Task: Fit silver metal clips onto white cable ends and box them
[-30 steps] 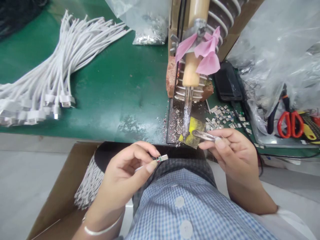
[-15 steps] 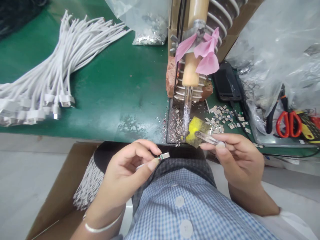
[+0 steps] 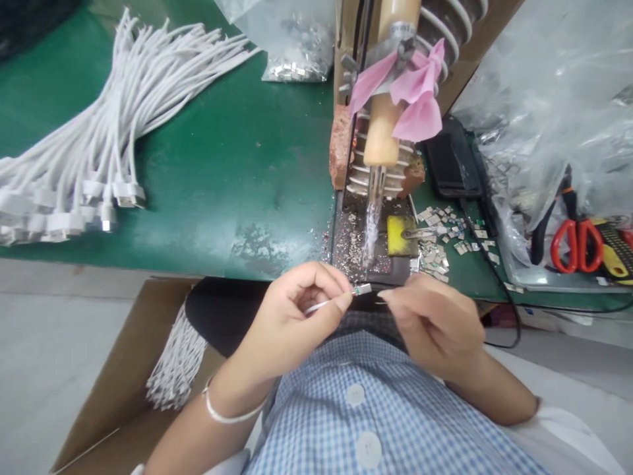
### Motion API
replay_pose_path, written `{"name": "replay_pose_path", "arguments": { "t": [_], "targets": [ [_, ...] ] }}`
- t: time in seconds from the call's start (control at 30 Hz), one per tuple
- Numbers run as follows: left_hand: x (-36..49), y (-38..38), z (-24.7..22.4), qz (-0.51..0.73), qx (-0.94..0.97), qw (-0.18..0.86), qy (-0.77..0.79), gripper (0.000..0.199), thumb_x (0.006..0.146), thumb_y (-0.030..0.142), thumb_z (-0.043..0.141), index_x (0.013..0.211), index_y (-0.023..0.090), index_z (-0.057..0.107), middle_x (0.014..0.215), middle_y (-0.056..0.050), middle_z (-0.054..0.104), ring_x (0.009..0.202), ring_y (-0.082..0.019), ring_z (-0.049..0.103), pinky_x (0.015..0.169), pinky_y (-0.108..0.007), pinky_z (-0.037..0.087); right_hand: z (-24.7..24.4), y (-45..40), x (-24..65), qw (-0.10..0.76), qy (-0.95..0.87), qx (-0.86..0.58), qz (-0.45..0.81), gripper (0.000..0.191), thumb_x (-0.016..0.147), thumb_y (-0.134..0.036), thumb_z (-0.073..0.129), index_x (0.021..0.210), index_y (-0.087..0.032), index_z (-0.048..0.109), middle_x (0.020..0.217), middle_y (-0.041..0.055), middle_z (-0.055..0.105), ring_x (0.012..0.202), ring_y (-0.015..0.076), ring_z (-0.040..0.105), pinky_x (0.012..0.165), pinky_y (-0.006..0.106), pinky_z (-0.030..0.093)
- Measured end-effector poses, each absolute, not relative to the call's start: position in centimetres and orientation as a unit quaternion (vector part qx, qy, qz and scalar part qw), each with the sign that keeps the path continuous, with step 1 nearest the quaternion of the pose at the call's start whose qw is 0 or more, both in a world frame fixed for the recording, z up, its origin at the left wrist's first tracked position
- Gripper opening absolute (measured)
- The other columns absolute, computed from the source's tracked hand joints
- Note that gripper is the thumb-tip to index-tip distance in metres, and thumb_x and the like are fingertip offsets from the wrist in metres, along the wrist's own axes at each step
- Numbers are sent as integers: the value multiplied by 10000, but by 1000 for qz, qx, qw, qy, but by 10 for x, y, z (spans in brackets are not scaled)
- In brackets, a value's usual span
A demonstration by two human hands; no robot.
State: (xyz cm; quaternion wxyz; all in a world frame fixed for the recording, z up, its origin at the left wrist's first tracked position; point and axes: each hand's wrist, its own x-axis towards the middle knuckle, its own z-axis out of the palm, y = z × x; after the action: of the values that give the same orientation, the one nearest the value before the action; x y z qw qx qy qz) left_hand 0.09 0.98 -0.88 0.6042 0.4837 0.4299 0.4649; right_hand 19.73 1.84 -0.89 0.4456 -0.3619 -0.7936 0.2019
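Observation:
Between thumb and fingers, my left hand [image 3: 306, 310] pinches a white cable [image 3: 316, 307]. A small metal USB connector with a green board [image 3: 363, 289] sticks out from its end, pointing right. My right hand [image 3: 435, 320] is closed just right of the connector; a thin pale tip [image 3: 380, 303] shows at its fingers, too small to name. Above both hands a soldering iron [image 3: 373, 218] with a wooden handle points down from its holder. The yellow sponge [image 3: 401, 235], gripped by a metal clip [image 3: 422, 233], lies beside the iron's tip, apart from my hands.
White cables [image 3: 119, 112] lie bundled on the green table [image 3: 212, 171] at left. Loose connectors [image 3: 435, 257], a phone [image 3: 452, 158], red-handled scissors [image 3: 576, 244] and plastic bags [image 3: 548, 86] are at right. A cardboard box [image 3: 119, 382] with more cables stands below. Bricks [image 3: 340, 145] flank the iron's holder.
My right hand has let go of the clip with the yellow sponge, which now lies on the table. Both hands have come closer together, the left moving right with the cable and connector.

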Motion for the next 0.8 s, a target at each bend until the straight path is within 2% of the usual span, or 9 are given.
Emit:
{"name": "replay_pose_path", "arguments": {
  "t": [0.07, 0.13, 0.23, 0.3, 0.37, 0.8],
  "targets": [
    [3, 12, -8, 464, 488, 600, 433, 156, 845, 81, 622, 729, 179, 585, 827, 15, 636, 655, -66, 522, 572, -171, 419, -10, 17, 190, 421, -800, -364, 225, 121, 850, -83, 520, 859, -191, 572, 602, -33, 556, 478, 98, 465, 474, 236, 398],
    [5, 14, -7, 467, 490, 597, 431, 156, 843, 78, 622, 732, 181, 583, 828, 15, 636, 661, -70, 526, 573, -177, 425, -13, 19, 186, 436, -784, -374, 235, 119, 827, -77, 527, 823, -196, 537, 587, -44, 524, 474, 93, 452, 466, 227, 397],
    [7, 17, -7, 472, 494, 593, 426, 147, 840, 81, 627, 739, 181, 588, 830, 15, 636, 660, -68, 527, 578, -174, 434, -15, 23, 184, 481, -766, -363, 223, 149, 793, -60, 551, 852, -196, 540, 707, 1, 569, 626, 131, 555, 565, 262, 493],
    [8, 19, -7, 478, 495, 588, 425, 147, 833, 79, 633, 731, 176, 590, 827, 15, 634, 653, -63, 522, 579, -167, 436, -15, 25, 184, 482, -770, -359, 212, 163, 784, -63, 559, 869, -201, 545, 820, 36, 603, 761, 164, 608, 659, 311, 539],
    [9, 21, -6, 483, 496, 584, 425, 148, 829, 74, 633, 727, 173, 593, 823, 14, 631, 651, -61, 521, 578, -163, 436, -15, 26, 184, 473, -777, -360, 207, 180, 778, -59, 556, 869, -213, 542, 878, 43, 620, 820, 174, 627, 699, 331, 551],
    [10, 23, 2, 486, 491, 573, 442, 146, 803, 80, 649, 699, 171, 600, 812, -11, 627, 630, -86, 526, 556, -197, 440, -10, 27, 183, 477, -778, -357, 200, 205, 757, -38, 560, 857, -216, 540, 893, 35, 625, 825, 167, 637, 707, 326, 559]
  ]
}}
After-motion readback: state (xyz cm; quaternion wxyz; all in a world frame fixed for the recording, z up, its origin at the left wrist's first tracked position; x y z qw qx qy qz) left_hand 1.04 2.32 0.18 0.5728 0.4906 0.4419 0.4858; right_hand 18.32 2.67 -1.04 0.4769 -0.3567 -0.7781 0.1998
